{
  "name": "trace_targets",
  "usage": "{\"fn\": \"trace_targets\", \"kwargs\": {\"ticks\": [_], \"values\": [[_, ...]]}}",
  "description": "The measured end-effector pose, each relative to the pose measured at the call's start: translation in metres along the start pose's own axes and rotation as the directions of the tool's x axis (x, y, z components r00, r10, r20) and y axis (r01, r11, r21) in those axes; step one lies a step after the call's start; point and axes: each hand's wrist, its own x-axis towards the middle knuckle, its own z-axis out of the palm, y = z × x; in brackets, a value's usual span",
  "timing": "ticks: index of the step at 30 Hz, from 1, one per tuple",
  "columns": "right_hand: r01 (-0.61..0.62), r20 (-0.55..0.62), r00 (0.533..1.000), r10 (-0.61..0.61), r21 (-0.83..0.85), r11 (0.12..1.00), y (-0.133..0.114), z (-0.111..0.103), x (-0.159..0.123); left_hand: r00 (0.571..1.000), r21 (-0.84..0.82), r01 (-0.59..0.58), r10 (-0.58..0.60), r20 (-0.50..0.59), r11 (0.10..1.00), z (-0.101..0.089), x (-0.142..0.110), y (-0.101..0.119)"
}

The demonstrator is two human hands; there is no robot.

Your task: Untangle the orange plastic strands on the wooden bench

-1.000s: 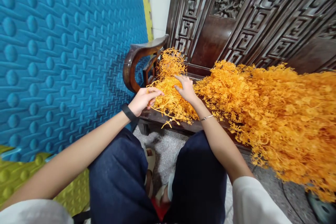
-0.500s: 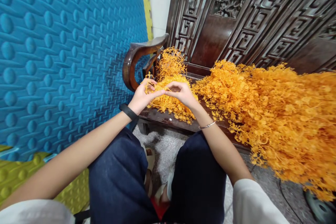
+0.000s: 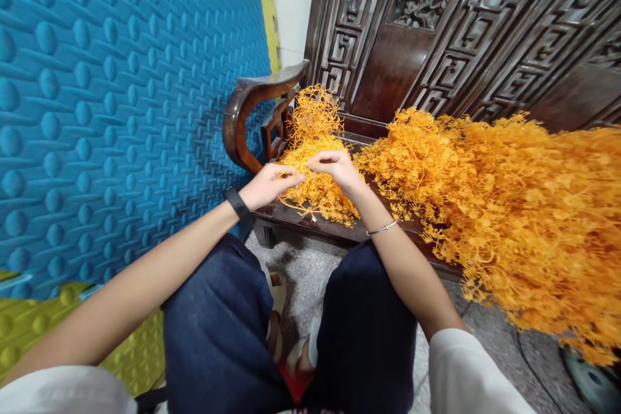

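Observation:
Both my hands are raised close together over a small pile of orange branching plastic sprigs on a dark wooden bench. My left hand, with a black wristband, has its thumb and fingers closed on an orange sprig, mostly hidden by the fingers. A thin bracelet is on the wrist of my right hand. Its thumb and fingertips are pinched together, a short gap from the left fingertips; what is in the pinch is too small to make out. Behind them stands a looser orange clump.
A far larger orange heap spreads over the bench to the right. The curved wooden armrest rises at the left, and the carved backrest stands behind. Blue foam matting covers the left. A dark cable lies on the floor.
My fingertips were touching and have come slightly apart. The left hand has turned and lowered a little, and the sprig standing above its fingers no longer shows there.

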Motion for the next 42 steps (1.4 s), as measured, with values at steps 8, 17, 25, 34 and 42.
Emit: {"fn": "trace_targets", "kwargs": {"ticks": [8,17,25,34,42], "values": [[-0.010,-0.344,0.938,0.040,0.087,0.996,-0.003,0.018,0.009,0.985,-0.136,0.037,-0.059,-0.163,0.990,0.006,0.013,0.001],[-0.002,-0.492,0.864,0.107,0.210,0.978,0.011,0.027,0.027,0.962,-0.409,0.039,-0.145,-0.231,0.912,0.013,0.020,0.010],[0.066,-0.460,0.879,-0.130,-0.153,0.986,0.018,0.020,0.041,0.938,-0.564,-0.008,-0.189,-0.291,0.826,0.017,0.023,0.013],[0.044,-0.562,0.758,-0.331,-0.463,0.885,0.016,-0.007,0.059,0.910,-0.493,-0.009,-0.197,-0.366,0.870,0.020,0.016,0.012],[0.024,-0.761,0.622,-0.185,-0.217,0.976,0.029,-0.133,0.038,0.952,-0.340,-0.051,-0.057,-0.300,0.939,-0.006,-0.013,0.002]]}}
